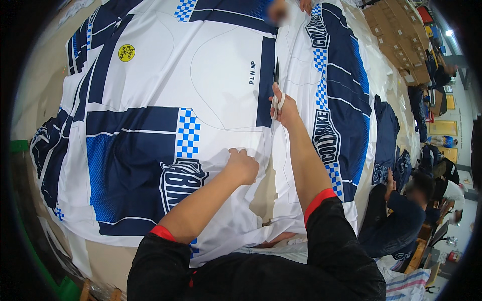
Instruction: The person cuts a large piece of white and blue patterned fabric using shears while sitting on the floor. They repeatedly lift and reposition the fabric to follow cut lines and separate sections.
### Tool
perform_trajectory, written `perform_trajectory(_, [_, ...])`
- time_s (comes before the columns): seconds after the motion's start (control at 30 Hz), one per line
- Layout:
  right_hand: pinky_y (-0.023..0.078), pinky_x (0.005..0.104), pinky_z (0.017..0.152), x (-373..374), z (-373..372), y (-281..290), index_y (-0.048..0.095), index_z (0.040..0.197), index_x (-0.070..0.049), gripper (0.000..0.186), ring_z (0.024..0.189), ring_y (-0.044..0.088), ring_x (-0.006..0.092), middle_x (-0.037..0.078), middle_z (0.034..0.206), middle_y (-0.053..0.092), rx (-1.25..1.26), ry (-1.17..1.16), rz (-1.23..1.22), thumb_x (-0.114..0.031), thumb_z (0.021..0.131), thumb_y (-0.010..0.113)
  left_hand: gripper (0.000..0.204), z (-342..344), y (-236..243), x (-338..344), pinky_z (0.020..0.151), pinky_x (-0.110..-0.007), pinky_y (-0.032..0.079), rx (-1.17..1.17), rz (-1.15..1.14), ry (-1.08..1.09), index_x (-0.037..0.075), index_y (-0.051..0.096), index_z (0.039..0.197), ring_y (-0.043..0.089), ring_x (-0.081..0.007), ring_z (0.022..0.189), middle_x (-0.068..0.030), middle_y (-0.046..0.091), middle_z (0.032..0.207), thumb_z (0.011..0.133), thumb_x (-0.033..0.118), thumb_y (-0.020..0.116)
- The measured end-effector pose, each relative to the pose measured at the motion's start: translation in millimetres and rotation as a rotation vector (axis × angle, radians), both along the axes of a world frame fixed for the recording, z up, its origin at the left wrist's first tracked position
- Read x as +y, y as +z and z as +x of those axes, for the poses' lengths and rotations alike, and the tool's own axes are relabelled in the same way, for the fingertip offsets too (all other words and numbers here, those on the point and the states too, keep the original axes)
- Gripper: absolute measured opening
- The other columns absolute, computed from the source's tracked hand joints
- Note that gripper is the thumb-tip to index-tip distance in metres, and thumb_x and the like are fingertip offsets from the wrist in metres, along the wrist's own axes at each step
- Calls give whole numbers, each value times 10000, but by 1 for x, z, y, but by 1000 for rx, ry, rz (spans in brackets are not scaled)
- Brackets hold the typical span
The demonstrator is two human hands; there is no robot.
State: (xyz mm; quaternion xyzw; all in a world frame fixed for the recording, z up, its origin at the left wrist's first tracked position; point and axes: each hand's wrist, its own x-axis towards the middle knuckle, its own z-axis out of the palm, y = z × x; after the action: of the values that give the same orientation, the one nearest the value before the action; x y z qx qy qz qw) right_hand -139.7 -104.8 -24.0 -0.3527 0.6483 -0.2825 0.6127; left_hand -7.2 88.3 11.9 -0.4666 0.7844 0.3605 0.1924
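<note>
A large sheet of printed white fabric [216, 45] with navy panels, blue checker bands and thin cutting outlines covers the work surface. My right hand [281, 108] is closed on scissors [276, 75] with pale handles, their dark blades pointing forward along a narrow white strip beside a navy band. My left hand [243, 165] lies lower and to the left, fingers curled and closed on the white fabric, just right of a checkered block [188, 131]. A long printed strip [346, 80] with bold lettering runs to the right of the scissors.
Other people's hands [305, 5] touch the fabric's far edge. A seated co-worker in dark clothing [399, 223] works close on my right, beside navy fabric pieces [385, 135]. Stacked cardboard boxes [391, 35] stand at upper right. The bare table edge [60, 256] and green frame [68, 286] show at lower left.
</note>
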Motion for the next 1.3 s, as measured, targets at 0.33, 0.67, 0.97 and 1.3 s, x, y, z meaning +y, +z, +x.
perform_trajectory(0.33, [470,289,493,-25,-1,-12,660,1217,-42,761,552,539,114,31,874,624,98,141,-132,-613,758,864,510,3,4,-1,1026,-597,414,1,-2,-49,65,707,1236,534,-302,1297,-41,647,1330,943,481,678])
perform_trajectory(0.67, [463,283,498,-52,-2,-4,668,1227,-60,759,564,532,103,21,884,630,47,59,-30,-617,752,867,491,1,2,-1,1075,-643,356,-8,1,-31,131,718,1265,529,-319,1312,-40,657,1350,935,493,689])
perform_trajectory(0.97, [449,267,489,-55,-2,-19,681,1220,-59,730,538,531,92,26,911,639,63,137,-153,-595,762,871,491,1,3,-2,1084,-641,348,-1,33,-30,142,708,1284,515,-322,1329,-45,641,1375,934,486,691])
perform_trajectory(1.3, [448,266,491,-63,4,-5,674,1215,-51,762,568,522,104,35,899,622,67,63,-63,-618,745,871,511,4,11,-6,1033,-586,408,8,46,-52,61,707,1239,523,-317,1308,-50,630,1351,954,484,669])
